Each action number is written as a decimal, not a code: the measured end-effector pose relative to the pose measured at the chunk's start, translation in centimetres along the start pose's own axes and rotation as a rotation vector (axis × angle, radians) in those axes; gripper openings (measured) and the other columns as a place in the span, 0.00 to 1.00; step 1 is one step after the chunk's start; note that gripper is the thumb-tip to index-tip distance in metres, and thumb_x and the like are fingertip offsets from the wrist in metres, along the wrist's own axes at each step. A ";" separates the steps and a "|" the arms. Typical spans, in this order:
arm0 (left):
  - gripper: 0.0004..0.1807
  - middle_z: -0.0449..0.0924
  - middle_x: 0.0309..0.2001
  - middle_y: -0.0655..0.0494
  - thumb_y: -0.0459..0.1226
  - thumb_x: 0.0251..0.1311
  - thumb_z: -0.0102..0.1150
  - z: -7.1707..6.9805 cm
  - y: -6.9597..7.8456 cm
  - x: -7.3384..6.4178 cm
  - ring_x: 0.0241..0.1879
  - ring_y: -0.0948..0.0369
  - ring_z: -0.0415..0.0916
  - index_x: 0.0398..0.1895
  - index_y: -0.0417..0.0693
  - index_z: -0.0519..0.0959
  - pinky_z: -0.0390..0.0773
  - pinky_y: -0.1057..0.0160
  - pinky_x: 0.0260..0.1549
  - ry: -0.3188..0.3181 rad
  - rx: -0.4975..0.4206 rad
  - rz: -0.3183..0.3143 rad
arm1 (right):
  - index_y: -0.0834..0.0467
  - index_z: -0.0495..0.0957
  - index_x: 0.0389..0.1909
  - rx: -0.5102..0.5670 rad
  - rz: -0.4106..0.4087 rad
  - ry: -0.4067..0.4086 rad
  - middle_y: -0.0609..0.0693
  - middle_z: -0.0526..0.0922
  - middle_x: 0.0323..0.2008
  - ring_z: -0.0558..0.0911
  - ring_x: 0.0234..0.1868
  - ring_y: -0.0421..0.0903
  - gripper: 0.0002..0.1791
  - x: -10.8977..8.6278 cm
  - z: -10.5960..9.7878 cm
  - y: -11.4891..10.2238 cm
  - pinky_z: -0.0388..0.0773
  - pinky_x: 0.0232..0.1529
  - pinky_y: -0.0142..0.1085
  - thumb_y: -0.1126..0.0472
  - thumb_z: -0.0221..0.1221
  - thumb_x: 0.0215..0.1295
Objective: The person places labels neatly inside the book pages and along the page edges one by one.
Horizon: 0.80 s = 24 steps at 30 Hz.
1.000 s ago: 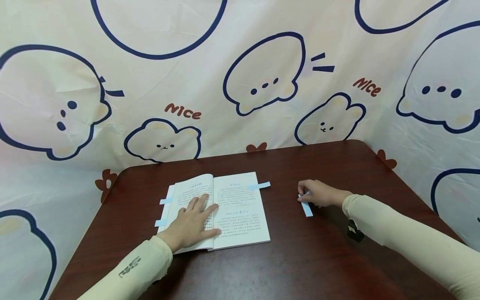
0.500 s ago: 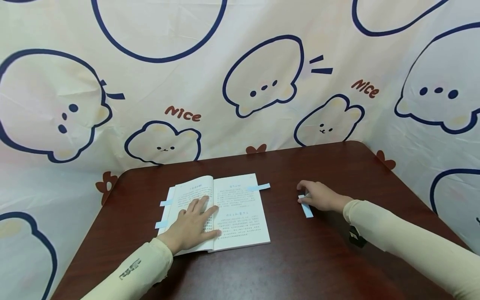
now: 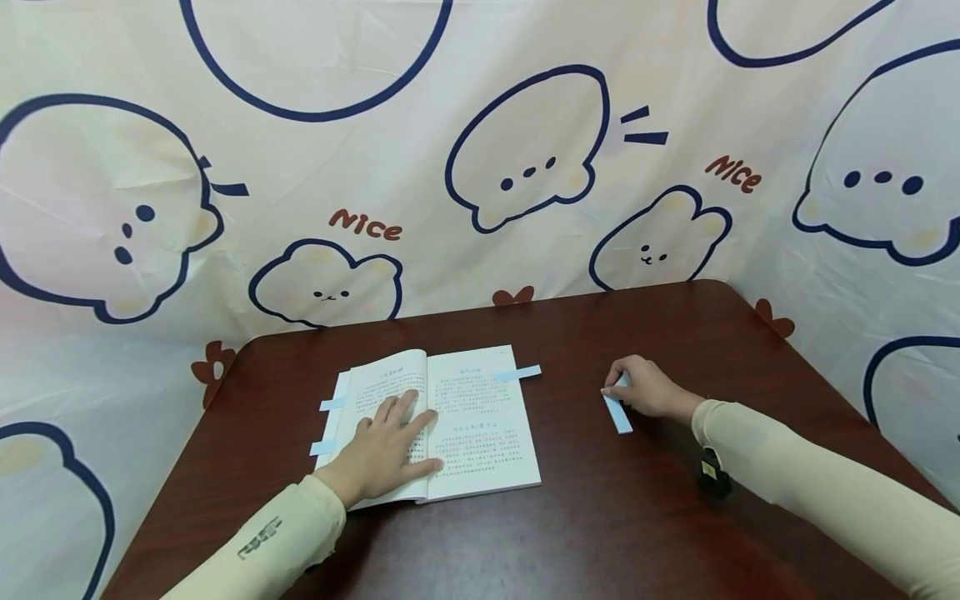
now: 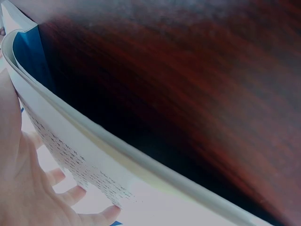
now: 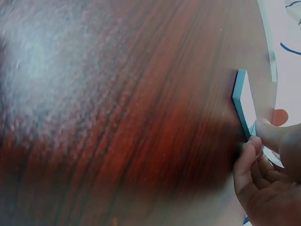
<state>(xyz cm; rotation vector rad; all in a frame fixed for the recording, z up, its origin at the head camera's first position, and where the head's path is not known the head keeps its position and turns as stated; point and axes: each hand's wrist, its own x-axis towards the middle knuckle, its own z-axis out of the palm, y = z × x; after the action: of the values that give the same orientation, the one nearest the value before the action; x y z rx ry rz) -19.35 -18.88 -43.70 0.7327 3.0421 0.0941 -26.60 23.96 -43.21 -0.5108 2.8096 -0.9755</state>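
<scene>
An open book (image 3: 480, 450) with printed pages lies on the table. My left hand (image 3: 382, 450) rests on its left page with fingers spread, the thumb reaching across the gutter. In the left wrist view, my left fingers (image 4: 73, 195) touch the printed page (image 4: 89, 162). To the right of the book lies a narrow pad of light blue sticky notes (image 3: 618, 414). At the pad's far end, the thumb and fingers of my right hand (image 3: 643, 387) pinch a sticky note that looks partly lifted. The right wrist view shows the pad (image 5: 245, 103) beside my right hand (image 5: 268, 176).
A blue sticky note (image 3: 528, 372) sticks out from the book's right edge. Two more, an upper sticky note (image 3: 330, 405) and a lower sticky note (image 3: 322, 448), stick out at the left. A patterned cloth (image 3: 450, 267) hangs behind the dark brown table (image 3: 480, 550).
My right hand has shifted slightly to the right, and the pad has moved a little with it. A blue strip now shows raised at its fingers. My left hand has stayed on the page.
</scene>
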 end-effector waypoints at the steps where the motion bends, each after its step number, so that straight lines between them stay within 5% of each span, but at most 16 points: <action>1: 0.41 0.55 0.77 0.39 0.68 0.63 0.52 0.0 0.0 0.0 0.72 0.36 0.59 0.73 0.56 0.68 0.73 0.31 0.53 -0.001 -0.002 -0.001 | 0.62 0.81 0.33 0.002 -0.003 0.003 0.58 0.84 0.36 0.78 0.27 0.43 0.06 0.0 0.0 0.1 0.78 0.29 0.36 0.66 0.60 0.70; 7: 0.41 0.55 0.77 0.39 0.67 0.63 0.52 -0.1 0.0 -0.1 0.73 0.36 0.59 0.73 0.56 0.68 0.73 0.31 0.53 -0.003 -0.006 -0.002 | 0.60 0.83 0.41 -0.127 -0.030 0.049 0.56 0.86 0.40 0.80 0.34 0.44 0.08 0.0 0.8 0.0 0.78 0.36 0.40 0.65 0.54 0.74; 13: 0.41 0.55 0.77 0.39 0.67 0.63 0.52 -0.2 0.1 0.0 0.73 0.36 0.59 0.73 0.56 0.68 0.73 0.31 0.53 -0.001 -0.004 0.000 | 0.60 0.79 0.46 -0.214 0.020 0.021 0.53 0.85 0.41 0.78 0.34 0.44 0.14 -0.3 1.2 -0.9 0.75 0.35 0.37 0.54 0.63 0.70; 18: 0.41 0.55 0.77 0.39 0.67 0.63 0.52 -0.1 0.0 -0.1 0.73 0.36 0.59 0.73 0.56 0.68 0.73 0.31 0.53 -0.005 -0.007 -0.002 | 0.61 0.78 0.45 -0.150 0.157 0.008 0.57 0.83 0.42 0.78 0.34 0.47 0.21 -0.1 0.4 -1.2 0.72 0.32 0.37 0.50 0.70 0.61; 24: 0.41 0.55 0.77 0.40 0.67 0.63 0.53 -0.1 0.0 0.0 0.73 0.36 0.59 0.73 0.56 0.68 0.72 0.31 0.54 -0.007 -0.014 -0.001 | 0.65 0.79 0.36 0.023 0.224 -0.023 0.61 0.78 0.40 0.76 0.35 0.50 0.18 0.4 -0.3 -0.4 0.74 0.33 0.36 0.56 0.72 0.59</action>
<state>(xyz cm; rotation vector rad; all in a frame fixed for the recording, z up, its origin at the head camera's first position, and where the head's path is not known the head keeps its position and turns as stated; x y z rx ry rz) -19.34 -18.92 -43.58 0.7291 3.0325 0.1124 -26.95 23.64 -42.72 -0.1964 2.7558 -0.9472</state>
